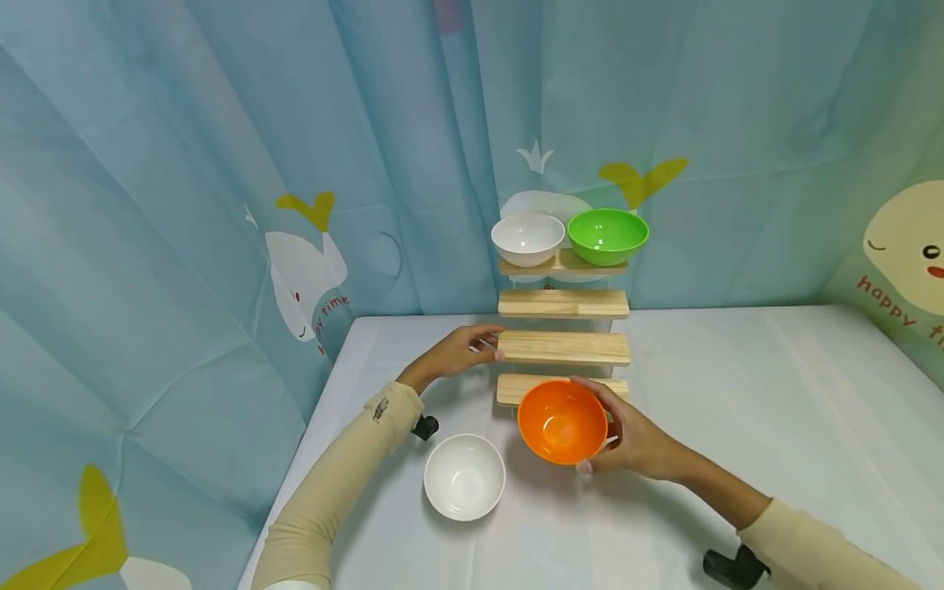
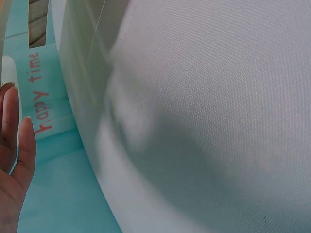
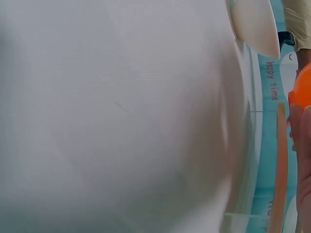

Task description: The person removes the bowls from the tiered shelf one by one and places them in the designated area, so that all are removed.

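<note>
An orange bowl (image 1: 562,422) is in my right hand (image 1: 634,438), gripped at its right side with the thumb low and the fingers at the far rim. It is tilted toward the head camera and overlaps the lowest step of a wooden tiered rack (image 1: 564,348). My left hand (image 1: 460,351) is at the left end of the rack's second step from the bottom, fingertips right at the board's edge. In the left wrist view its fingers (image 2: 10,116) look fairly straight. A white bowl (image 1: 465,478) stands upright on the table between my forearms.
On the rack's top step a white bowl (image 1: 528,239) and a green bowl (image 1: 608,237) sit side by side. A blue printed curtain (image 1: 413,164) hangs behind the white-covered table (image 1: 737,393). Clear side supports show under the steps.
</note>
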### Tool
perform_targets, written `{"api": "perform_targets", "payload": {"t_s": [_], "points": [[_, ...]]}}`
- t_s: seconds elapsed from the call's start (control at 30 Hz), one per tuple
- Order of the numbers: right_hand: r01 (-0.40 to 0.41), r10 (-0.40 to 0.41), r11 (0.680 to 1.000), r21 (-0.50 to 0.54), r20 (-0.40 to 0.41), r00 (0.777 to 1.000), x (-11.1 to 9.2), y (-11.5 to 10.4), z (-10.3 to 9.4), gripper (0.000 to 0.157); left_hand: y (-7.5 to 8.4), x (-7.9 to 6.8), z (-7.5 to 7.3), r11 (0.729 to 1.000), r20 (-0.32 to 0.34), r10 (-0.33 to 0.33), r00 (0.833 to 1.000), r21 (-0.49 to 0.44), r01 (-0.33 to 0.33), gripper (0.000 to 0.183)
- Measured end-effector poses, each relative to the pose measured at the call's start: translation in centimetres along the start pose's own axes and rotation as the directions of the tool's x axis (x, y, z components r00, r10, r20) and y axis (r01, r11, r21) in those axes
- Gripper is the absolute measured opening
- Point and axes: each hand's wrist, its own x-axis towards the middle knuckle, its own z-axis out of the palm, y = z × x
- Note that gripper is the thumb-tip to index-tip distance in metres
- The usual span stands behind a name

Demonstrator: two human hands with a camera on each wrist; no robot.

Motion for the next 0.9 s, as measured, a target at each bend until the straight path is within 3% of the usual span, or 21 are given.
{"api": "perform_targets", "payload": {"t_s": [0.47,0.9], "points": [[-0.001,-0.001,0.999,0.052,0.045,0.999,-0.6,0.5,1.1,0.103,0.1,0.0,0.0,1.0,-0.007,0.002,1.0,0.01,-0.002,0.058],[-0.042,0.04,0.998,0.038,0.044,0.998,-0.9,0.9,1.6,0.106,0.0,0.1,0.0,1.0,-0.009,-0.002,1.0,-0.003,0.001,0.057]]}}
